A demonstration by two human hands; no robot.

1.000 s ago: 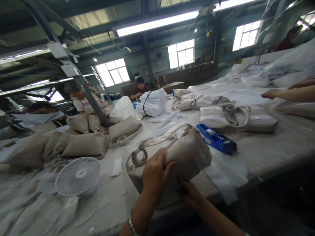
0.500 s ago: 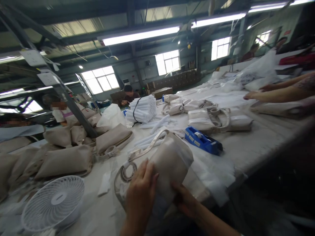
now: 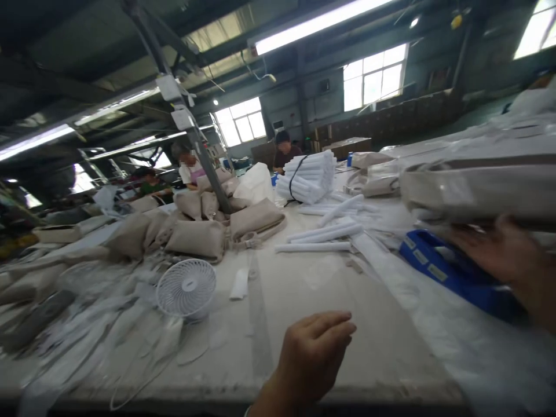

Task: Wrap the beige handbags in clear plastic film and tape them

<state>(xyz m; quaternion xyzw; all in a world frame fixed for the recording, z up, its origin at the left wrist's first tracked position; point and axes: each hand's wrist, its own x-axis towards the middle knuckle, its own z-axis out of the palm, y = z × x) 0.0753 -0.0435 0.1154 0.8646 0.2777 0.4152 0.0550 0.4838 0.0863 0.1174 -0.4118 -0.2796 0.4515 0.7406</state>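
My left hand is held over the bare near part of the table, fingers stretched out together and nothing in them. At the right, my right hand is under the lower edge of a beige bag, with the thumb up against it. The bag lies lengthwise above and behind a blue tape dispenser, its right end cut off by the frame. Blur hides exactly how the right fingers meet the bag.
White tubes lie loose before a strapped bundle of tubes. Several stuffed beige bags are piled at the left, near a small white fan. Thin white sheeting covers the right side of the table. Other people sit further back.
The beige bag has gone from between both hands at the near edge to the right, beside my right hand. My left hand has let go of it. The view has swung left.
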